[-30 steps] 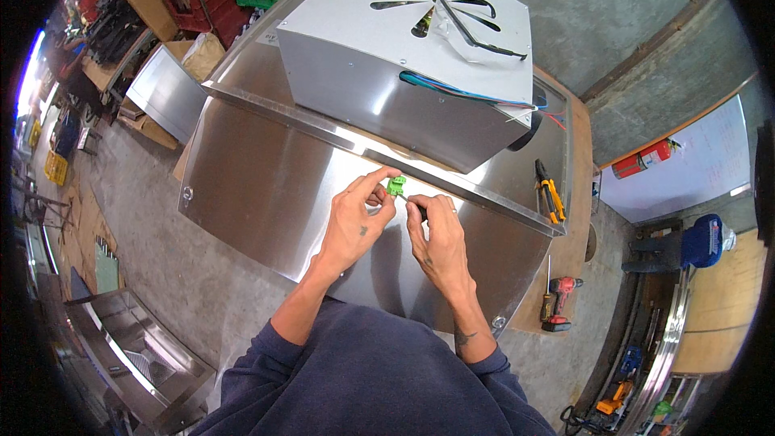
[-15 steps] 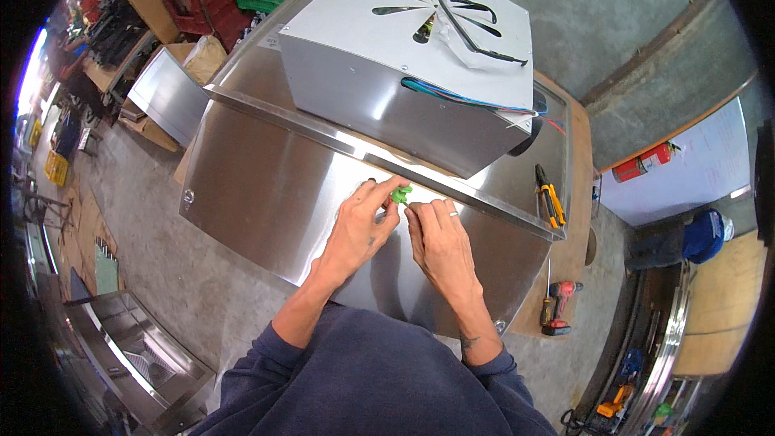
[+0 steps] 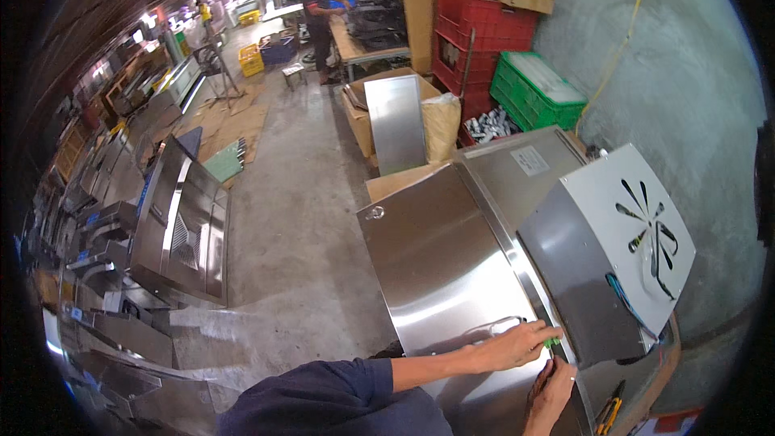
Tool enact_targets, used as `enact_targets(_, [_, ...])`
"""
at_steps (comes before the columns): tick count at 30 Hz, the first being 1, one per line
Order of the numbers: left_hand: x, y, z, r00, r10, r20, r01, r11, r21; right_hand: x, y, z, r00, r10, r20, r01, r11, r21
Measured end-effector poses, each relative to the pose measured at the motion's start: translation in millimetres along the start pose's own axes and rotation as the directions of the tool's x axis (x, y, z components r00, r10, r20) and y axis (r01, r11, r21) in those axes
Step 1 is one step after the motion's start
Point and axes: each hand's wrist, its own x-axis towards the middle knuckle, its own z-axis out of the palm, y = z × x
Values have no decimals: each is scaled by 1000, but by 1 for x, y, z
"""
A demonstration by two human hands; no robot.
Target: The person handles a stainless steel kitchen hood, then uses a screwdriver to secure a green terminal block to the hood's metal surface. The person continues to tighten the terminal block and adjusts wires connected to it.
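One small green piece [image 3: 552, 342], pinched from the left

The left hand [image 3: 521, 345] was nearer, its fingertips clamped on the green piece above the steel panel [image 3: 436, 274], beside the slotted box [image 3: 609, 234]. The right hand [image 3: 555, 391] was curled just below in the head view, with the piece beyond its fingertips; whether it gripped anything, and the piece's long axis, could not be told.

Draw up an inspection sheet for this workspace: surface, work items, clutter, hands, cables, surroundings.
Surface: stainless-steel panel, shiny and reflecting light.
Work items: green connector, in hand; vented metal box beyond the panel.
Clutter: yellow-handled pliers near the picture's lower edge.
Hands: left hand has its fingers on the green connector; right hand close by, its hold unclear.
Cables: blue wires at the box's slot; yellow cable along the wall.
Surroundings: stacked red crates, green crate, person standing by a workbench.
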Motion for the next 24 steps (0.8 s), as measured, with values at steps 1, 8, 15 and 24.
enact_targets(1, [-3,0,1,1000,8,-15,-8,1000,1,0,0,-2,1000,-10,15,11,999,-35])
enact_targets(8, [-13,2,0,1000,-10,9,10,1000,-23,-15,25,20,783,591,194,-587,599,544])
enact_targets(15, [-7,5,-1,1000,9,1,-9,1000,-20,-2,1,-4,996,83,12,-83,996,-23])
enact_targets(24, [-3,10,6,994,58,-90,-65,995,-76,7,-16,-21,990,138,-3,-138,990,-15])
